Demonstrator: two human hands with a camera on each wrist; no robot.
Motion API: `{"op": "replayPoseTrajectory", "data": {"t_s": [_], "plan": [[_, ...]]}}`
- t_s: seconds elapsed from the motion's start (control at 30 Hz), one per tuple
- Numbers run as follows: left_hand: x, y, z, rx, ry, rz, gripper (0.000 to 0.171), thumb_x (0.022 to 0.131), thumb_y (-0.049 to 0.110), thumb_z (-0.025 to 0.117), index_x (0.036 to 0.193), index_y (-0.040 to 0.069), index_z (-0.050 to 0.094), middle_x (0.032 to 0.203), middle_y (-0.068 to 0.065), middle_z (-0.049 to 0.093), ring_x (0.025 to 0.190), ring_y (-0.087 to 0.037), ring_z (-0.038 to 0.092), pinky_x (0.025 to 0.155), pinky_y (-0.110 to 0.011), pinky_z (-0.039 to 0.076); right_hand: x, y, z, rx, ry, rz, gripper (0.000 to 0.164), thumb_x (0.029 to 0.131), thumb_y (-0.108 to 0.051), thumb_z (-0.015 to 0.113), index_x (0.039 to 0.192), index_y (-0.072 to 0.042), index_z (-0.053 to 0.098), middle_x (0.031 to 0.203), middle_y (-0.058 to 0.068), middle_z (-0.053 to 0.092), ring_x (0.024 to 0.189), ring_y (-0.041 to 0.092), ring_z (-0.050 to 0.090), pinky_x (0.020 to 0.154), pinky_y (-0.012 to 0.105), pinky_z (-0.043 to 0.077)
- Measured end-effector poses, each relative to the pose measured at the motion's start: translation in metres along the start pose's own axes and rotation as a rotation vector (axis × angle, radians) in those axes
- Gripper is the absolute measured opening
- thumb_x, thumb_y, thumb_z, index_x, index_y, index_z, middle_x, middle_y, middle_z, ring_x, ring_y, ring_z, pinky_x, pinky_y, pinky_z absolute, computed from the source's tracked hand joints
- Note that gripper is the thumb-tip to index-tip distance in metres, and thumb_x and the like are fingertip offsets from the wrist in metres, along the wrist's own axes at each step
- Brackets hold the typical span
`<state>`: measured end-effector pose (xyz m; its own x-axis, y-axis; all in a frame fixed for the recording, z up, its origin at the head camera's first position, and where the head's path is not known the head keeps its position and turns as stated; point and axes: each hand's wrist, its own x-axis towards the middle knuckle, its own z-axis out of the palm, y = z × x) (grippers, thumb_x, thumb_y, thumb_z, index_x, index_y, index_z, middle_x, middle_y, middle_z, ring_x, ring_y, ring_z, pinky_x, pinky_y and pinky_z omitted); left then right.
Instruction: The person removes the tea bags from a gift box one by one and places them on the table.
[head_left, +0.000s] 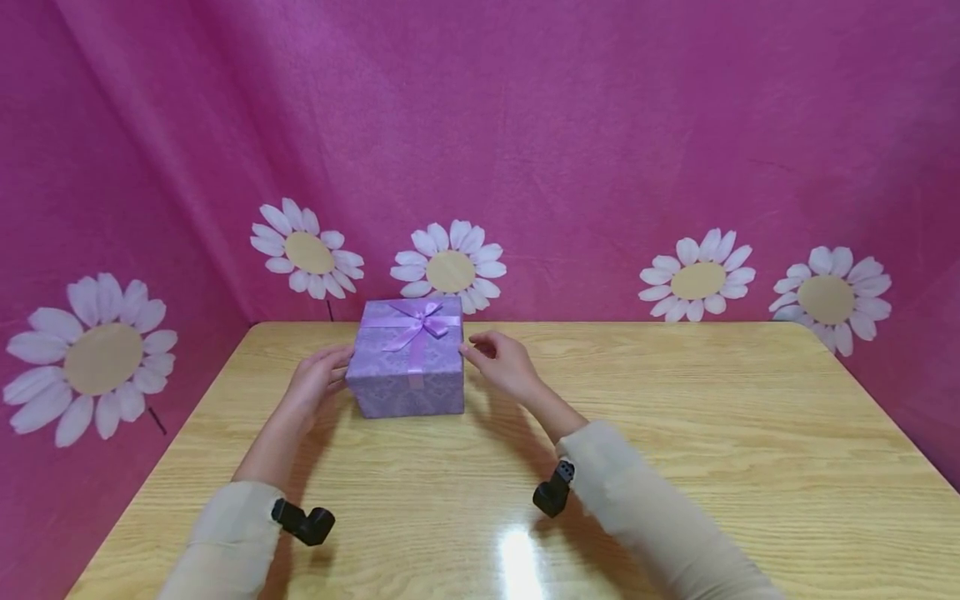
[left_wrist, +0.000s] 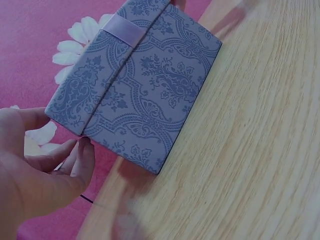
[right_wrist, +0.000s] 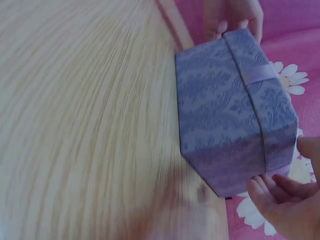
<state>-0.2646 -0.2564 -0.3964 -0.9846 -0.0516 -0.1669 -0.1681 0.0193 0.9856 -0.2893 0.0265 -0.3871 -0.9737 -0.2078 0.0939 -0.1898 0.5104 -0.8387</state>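
Note:
A purple damask-patterned gift box (head_left: 408, 396) stands on the table near its back edge. Its lid (head_left: 378, 354) sits on it, crossed by a lilac ribbon tied in a bow (head_left: 420, 327). My left hand (head_left: 321, 379) is at the box's left side; in the left wrist view one digit meets the lid's upper corner and the other fingertips meet its lower rim. On the opposite side my right hand (head_left: 504, 364) holds the lid likewise, its curled fingertips (right_wrist: 260, 187) by the lower rim and a digit near the top edge.
The wooden table (head_left: 675, 433) stretches to the right and front of the box. Behind it hangs a magenta cloth (head_left: 570, 167) printed with white daisies. A black wrist camera (head_left: 303, 523) juts from the left sleeve, another black camera (head_left: 553, 492) from the right.

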Motion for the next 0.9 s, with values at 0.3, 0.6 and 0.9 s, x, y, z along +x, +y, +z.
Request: {"op": "replayPoseTrajectory", "data": {"t_s": [0.3, 0.6, 0.9], "plan": [[-0.015, 0.013, 0.014, -0.056, 0.085, -0.071, 0.055, 0.096, 0.022, 0.053, 0.140, -0.009, 0.040, 0.073, 0.020, 0.064, 0.073, 0.009, 0.062, 0.076, -0.011, 0.052, -0.002, -0.012, 0.007, 0.412, -0.091, 0.251, 0.044, 0.096, -0.020, 0.058, 0.127, 0.010, 0.054, 0.124, 0.028, 0.061, 0.113, 0.035, 0.064, 0.101, 0.043, 0.051], [-0.020, 0.017, 0.018, -0.119, 0.088, -0.087, 0.038, 0.095, 0.018, 0.056, 0.126, -0.003, 0.052, 0.070, 0.017, 0.067, 0.071, 0.006, 0.065, 0.073, -0.011, 0.054, 0.002, -0.011, 0.001, 0.627, -0.132, 0.393, 0.048, 0.094, -0.012, 0.059, 0.134, 0.012, 0.046, 0.131, 0.029, 0.056, 0.123, 0.035, 0.056, 0.108, 0.040, 0.046], [-0.027, 0.020, 0.029, -0.026, 0.043, -0.085, 0.051, 0.095, 0.019, 0.056, 0.133, -0.013, 0.044, 0.073, 0.017, 0.065, 0.072, 0.006, 0.063, 0.074, -0.011, 0.053, -0.006, -0.004, -0.015, 0.713, -0.201, 0.433, 0.049, 0.097, -0.008, 0.051, 0.139, 0.013, 0.038, 0.142, 0.029, 0.045, 0.134, 0.035, 0.045, 0.113, 0.039, 0.040]]}}
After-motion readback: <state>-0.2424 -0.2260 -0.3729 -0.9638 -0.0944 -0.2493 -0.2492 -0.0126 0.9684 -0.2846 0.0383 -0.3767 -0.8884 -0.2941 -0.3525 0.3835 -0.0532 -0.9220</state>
